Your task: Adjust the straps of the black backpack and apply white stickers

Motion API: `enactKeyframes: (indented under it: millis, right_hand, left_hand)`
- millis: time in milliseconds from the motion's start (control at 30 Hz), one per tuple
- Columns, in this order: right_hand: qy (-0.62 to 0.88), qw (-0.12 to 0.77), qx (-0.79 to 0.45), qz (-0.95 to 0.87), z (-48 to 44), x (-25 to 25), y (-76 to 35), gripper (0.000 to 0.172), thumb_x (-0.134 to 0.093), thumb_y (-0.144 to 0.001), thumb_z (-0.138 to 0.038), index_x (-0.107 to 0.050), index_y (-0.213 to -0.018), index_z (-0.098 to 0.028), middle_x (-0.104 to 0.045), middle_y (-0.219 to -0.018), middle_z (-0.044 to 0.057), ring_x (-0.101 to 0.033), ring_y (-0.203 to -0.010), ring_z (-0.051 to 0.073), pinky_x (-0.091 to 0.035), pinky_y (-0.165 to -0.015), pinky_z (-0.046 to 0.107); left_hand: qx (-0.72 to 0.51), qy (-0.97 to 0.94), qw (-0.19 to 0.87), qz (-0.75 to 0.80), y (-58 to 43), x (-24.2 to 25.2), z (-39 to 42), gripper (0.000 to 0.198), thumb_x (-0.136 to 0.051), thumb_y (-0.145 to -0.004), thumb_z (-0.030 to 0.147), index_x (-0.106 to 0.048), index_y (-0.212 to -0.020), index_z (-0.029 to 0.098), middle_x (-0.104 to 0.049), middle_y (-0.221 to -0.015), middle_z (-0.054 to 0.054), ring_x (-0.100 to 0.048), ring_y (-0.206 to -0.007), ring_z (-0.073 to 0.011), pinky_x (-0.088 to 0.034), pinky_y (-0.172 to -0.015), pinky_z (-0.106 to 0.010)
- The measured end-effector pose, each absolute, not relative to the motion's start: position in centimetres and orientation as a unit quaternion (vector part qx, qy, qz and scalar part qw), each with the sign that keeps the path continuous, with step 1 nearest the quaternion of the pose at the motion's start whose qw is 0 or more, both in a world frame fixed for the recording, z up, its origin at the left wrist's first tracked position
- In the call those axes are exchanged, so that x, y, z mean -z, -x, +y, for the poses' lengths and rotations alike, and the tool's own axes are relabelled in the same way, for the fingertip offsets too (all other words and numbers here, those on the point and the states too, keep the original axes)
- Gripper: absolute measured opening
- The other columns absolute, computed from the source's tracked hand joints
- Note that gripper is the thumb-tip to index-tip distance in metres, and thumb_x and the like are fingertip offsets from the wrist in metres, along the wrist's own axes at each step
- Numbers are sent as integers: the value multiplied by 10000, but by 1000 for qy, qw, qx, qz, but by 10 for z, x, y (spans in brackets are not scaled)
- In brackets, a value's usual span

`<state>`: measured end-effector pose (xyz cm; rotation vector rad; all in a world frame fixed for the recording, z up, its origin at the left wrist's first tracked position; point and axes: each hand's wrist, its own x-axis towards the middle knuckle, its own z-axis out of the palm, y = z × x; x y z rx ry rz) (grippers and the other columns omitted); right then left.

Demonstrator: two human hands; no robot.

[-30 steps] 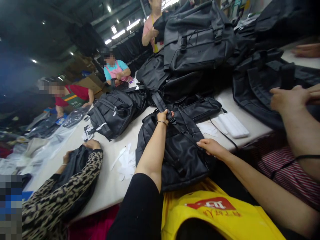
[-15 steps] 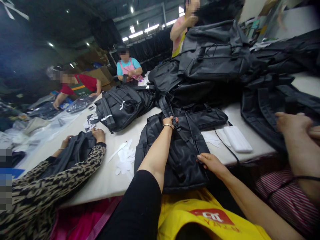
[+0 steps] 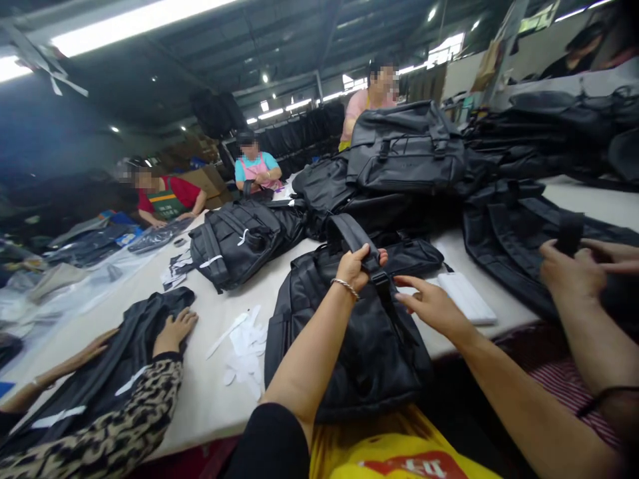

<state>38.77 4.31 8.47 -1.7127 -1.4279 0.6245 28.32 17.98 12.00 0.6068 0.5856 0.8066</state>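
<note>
A black backpack (image 3: 349, 346) lies flat on the white table (image 3: 210, 392) right in front of me. My left hand (image 3: 357, 265), with a thin bracelet on the wrist, is closed round the backpack's shoulder strap (image 3: 349, 234) and holds it lifted off the bag. My right hand (image 3: 432, 307) hovers just to the right of the strap with the fingers spread and pointing towards it, holding nothing.
Several black backpacks (image 3: 407, 150) are piled across the far side of the table. A pile of white paper scraps (image 3: 244, 342) and a white flat pack (image 3: 466, 296) lie beside my bag. Co-workers' hands work at the left (image 3: 172, 329) and right (image 3: 572, 269); other people stand beyond.
My left hand has pulled the strap up and towards me. My right hand has left the bag's lower right edge and risen towards the strap. The camera has tilted up.
</note>
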Motion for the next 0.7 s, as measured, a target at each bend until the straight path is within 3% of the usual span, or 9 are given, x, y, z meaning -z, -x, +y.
enactKeyframes:
  millis: [100,167,267,333,400,500,567,700]
  right_hand:
    - [646,370,-336,-577,53,-65,-383,291,-543,-653,-363,-620,-851,-164,-632,-830,46,-562,-700,163,-428,-642,267]
    - [643,387,-354,-557,53,-46,-379,229,-545,-646,-359,-621,-717,-155,-620,-708,25,-548,-703,163,-404,-648,258]
    - [644,464,-384,-471,49,-30,-372,235,-502,-668,-378,-574,-667,-154,-546,-573,-12,-478,-542,110,-354,-515,230]
    - [630,501,-428,-411,46,-29,-368,234,-501,-657,-376,-555,-684,-150,-510,-538,-25,-414,-460,81,-306,-445,216]
    - [631,516,-451,-363,45,-32,-366,224,-526,-623,-348,-553,-698,-139,-509,-537,-18,-399,-443,77,-291,-423,214]
    - [645,523,-431,-354,41,-36,-365,219,-557,-581,-299,-564,-712,-124,-547,-584,13,-462,-514,110,-336,-455,226]
    - [644,522,-408,-383,33,-38,-365,197,-567,-569,-302,-562,-663,-128,-560,-592,22,-492,-555,136,-369,-485,241]
    - [648,536,-361,-402,7,-41,-364,202,-574,-570,-358,-551,-594,-159,-579,-605,38,-546,-652,199,-432,-567,284]
  left_hand:
    - [-395,-253,836,286,-278,-121,179,159,-485,-751,178,-527,-754,25,-602,-685,-132,-594,-642,-165,-512,-609,-299]
    - [-402,-238,841,274,-270,-117,178,278,-456,-777,291,-539,-763,25,-599,-723,-137,-592,-704,-170,-505,-658,-302]
    - [-407,-262,844,232,-256,-100,160,553,-344,-734,571,-560,-837,73,-595,-851,-135,-573,-835,-189,-482,-728,-321]
    - [-385,-308,845,207,-251,-83,136,639,-338,-658,667,-554,-931,130,-582,-951,-119,-549,-903,-200,-460,-756,-337]
    - [-342,-373,840,199,-249,-63,109,605,-494,-595,629,-548,-976,164,-579,-987,-98,-534,-922,-197,-429,-790,-334]
    - [-311,-462,797,233,-253,-43,83,458,-719,-496,363,-588,-882,155,-607,-872,-46,-541,-837,-148,-378,-834,-301]
    - [-316,-490,771,255,-257,-41,76,350,-723,-498,272,-601,-799,142,-608,-780,-19,-538,-750,-119,-378,-815,-288]
    - [-299,-570,713,279,-261,-51,64,259,-646,-585,285,-594,-798,146,-611,-777,-23,-528,-730,-131,-404,-751,-279]
